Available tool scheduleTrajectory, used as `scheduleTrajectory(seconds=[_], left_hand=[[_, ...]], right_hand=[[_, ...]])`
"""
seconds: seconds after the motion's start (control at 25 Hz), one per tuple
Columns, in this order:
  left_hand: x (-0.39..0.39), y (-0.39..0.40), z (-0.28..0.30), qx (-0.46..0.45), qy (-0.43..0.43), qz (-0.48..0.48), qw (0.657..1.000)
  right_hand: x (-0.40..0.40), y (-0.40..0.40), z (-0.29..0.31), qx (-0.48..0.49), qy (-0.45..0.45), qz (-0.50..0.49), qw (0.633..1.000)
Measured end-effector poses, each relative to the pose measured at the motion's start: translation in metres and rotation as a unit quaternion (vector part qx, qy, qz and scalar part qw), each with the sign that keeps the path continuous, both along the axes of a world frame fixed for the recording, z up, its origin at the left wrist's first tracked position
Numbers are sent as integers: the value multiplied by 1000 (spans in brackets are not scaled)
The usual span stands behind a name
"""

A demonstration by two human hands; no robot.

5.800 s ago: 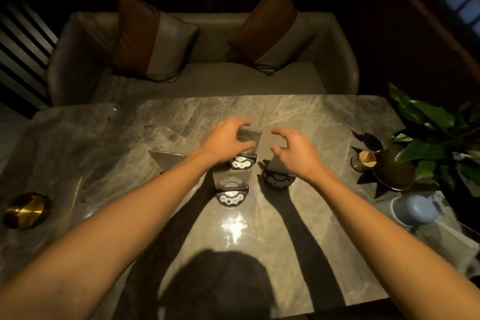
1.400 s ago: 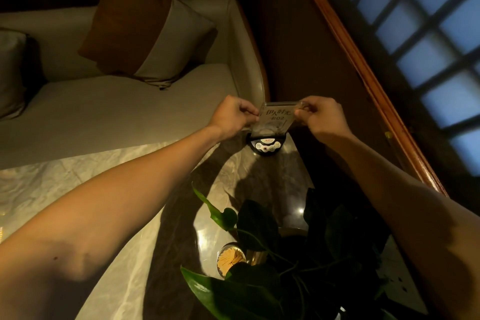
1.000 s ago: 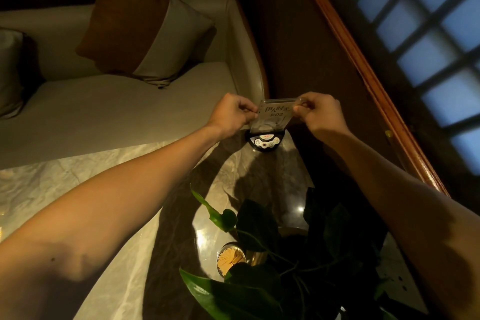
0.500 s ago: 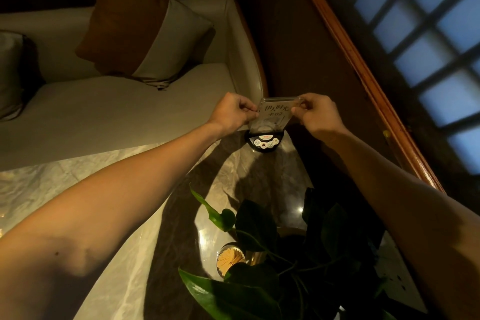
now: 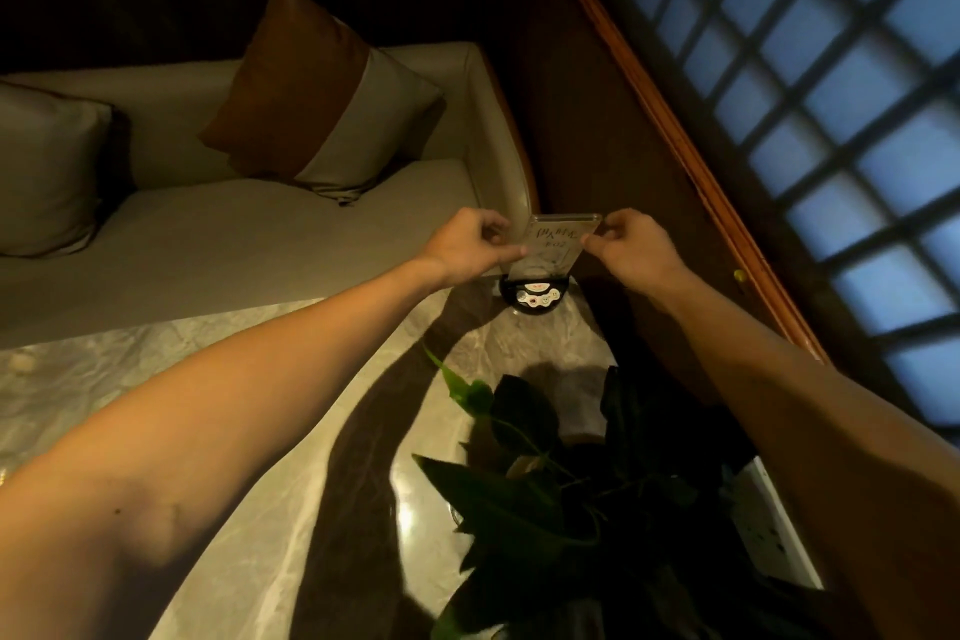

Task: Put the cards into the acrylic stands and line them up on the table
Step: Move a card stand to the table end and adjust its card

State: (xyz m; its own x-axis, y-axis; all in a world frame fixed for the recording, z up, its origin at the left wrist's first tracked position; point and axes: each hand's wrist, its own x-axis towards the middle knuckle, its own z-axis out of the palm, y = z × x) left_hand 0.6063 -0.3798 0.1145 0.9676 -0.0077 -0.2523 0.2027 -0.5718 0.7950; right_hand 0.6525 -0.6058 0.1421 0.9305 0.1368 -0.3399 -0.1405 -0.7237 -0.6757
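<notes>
At the far corner of the marble table (image 5: 291, 431), just short of the sofa (image 5: 260, 224) and beyond the dark potted plant (image 5: 561, 494), we have one acrylic stand (image 5: 553, 250) set upright on its round black base (image 5: 535, 295). Our left hand (image 5: 467, 244) pinches the stand's left edge between thumb and forefinger, and our right hand (image 5: 631, 244) pinches the right edge the same way. The card (image 5: 555, 238) sits inside it, its writing showing through. We judge the stand light and stiff but smooth, so likely to slip or smudge, and it could tip off the corner. The side edges, low and near the base, seem the surest place to hold while squaring it.
</notes>
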Motion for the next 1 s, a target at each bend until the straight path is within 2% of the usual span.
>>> scheduleTrajectory(seconds=[0.12,0.28,0.52,0.72,1.0], left_hand=[[-39,23,41,46,-17,-26,998],[-108,71,93,53,-62,2,997],[-232,160,133,44,-85,71,993],[-344,233,125,47,-85,140,985],[-437,299,73,55,-26,190,980]], right_hand=[[-24,18,40,-6,-14,25,1000],[-76,66,88,9,-52,69,996],[-179,165,112,35,-109,118,986],[-269,250,98,53,-103,177,977],[-368,325,42,79,-12,231,970]])
